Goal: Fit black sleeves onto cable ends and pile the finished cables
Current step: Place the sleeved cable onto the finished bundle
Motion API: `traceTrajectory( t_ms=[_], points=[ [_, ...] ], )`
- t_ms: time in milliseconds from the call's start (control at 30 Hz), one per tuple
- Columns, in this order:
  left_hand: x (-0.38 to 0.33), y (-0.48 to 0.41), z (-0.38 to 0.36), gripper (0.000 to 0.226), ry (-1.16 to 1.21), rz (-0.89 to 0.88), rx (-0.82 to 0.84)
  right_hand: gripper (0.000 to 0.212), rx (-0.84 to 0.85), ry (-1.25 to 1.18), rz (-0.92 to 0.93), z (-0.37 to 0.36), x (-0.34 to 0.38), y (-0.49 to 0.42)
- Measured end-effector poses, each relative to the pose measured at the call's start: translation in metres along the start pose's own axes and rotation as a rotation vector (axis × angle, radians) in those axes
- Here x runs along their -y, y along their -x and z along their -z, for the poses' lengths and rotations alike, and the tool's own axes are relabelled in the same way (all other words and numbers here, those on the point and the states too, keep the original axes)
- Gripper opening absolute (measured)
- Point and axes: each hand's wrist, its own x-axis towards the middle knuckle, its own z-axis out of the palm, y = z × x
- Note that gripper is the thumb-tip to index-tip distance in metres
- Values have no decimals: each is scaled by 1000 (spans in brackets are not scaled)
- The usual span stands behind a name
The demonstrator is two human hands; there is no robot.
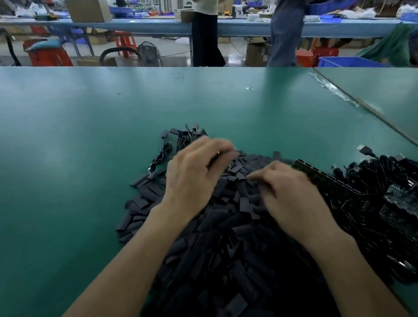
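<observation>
1. Nearest us, a broad heap of black sleeves (224, 256) spread over the green table (55, 169), and both bare forearms reached across it.
2. The right hand (287, 192) hung low over the far right part of the heap with its fingers bent and pointing left. It was blurred, so we could not tell whether it pinched a sleeve.
3. The left hand (196, 174) was slightly farther and to the left, apart from the right one, with its fingers curled down toward the sleeves. We saw a small bright glint at its fingertips but could not tell whether it gripped anything.
4. Right of the heap lay a tangle of loose black cables (391, 195), with a USB plug (364, 148) sticking out at its far edge. A dark ridged strip (328, 182) lay between the sleeves and the tangle.
5. Just beyond the left hand sat a small pile of coiled, sleeved cables (186, 137).
6. Farther right, a taped seam (334, 90) crossed the table diagonally.
7. Beyond the table, two people (206, 34) stood by a long blue bench (144, 24), with red stools (50, 55) and a cardboard box (87, 9) at far left.
</observation>
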Motion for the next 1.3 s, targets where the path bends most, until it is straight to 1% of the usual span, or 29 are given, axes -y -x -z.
traceTrajectory(
  t_ms=[33, 67, 133, 200, 233, 300, 367, 433, 467, 533, 567, 633, 700, 767, 867, 1000, 1100, 1300],
  points=[
    [-1, 7, -2, 18, -69, -6, 54, 26, 86, 19, 36, -7, 2, 1],
    [-1, 14, -4, 21, -113, 0, 102, 28, 150, 69, 49, -14, 3, 1],
    [-3, 25, -8, 26, -136, 51, 203, 44, 236, 182, 14, -25, 1, 2],
    [-4, 32, -14, 30, -108, 124, 290, 52, 243, 224, -4, -30, -3, 1],
    [-4, 35, -17, 32, -73, 171, 312, 51, 241, 217, -2, -32, -4, 1],
    [-3, 38, -20, 32, 0, 264, 327, 42, 229, 154, 6, -33, -7, 1],
    [0, 39, -23, 23, 36, 321, 334, 31, 166, -3, -1, -34, -9, 1],
    [3, 38, -24, 13, 84, 347, 306, 14, 40, -259, -19, -33, -10, 4],
    [4, 36, -24, 8, 118, 360, 277, 17, -20, -391, -31, -33, -9, 5],
    [5, 34, -23, 4, 185, 406, 248, 30, -129, -589, -46, -33, -10, 8],
    [6, 34, -24, 5, 211, 429, 253, 29, -183, -650, -49, -32, -10, 8],
    [6, 35, -25, 5, 236, 455, 281, 20, -267, -739, -75, -31, -11, 8],
    [7, 37, -27, 6, 238, 459, 293, 13, -295, -808, -136, -32, -13, 8],
    [9, 39, -27, 7, 269, 455, 286, 12, -278, -797, -164, -35, -14, 10],
    [13, 40, -27, 5, 317, 469, 266, 15, -229, -684, -166, -39, -15, 12],
    [18, 40, -28, 4, 365, 503, 273, 12, -184, -650, -160, -44, -19, 13],
    [19, 40, -27, 5, 437, 553, 283, 15, -176, -617, -156, -46, -21, 13],
    [19, 38, -26, 8, 489, 612, 284, 17, -208, -657, -220, -44, -21, 12]
  ],
)
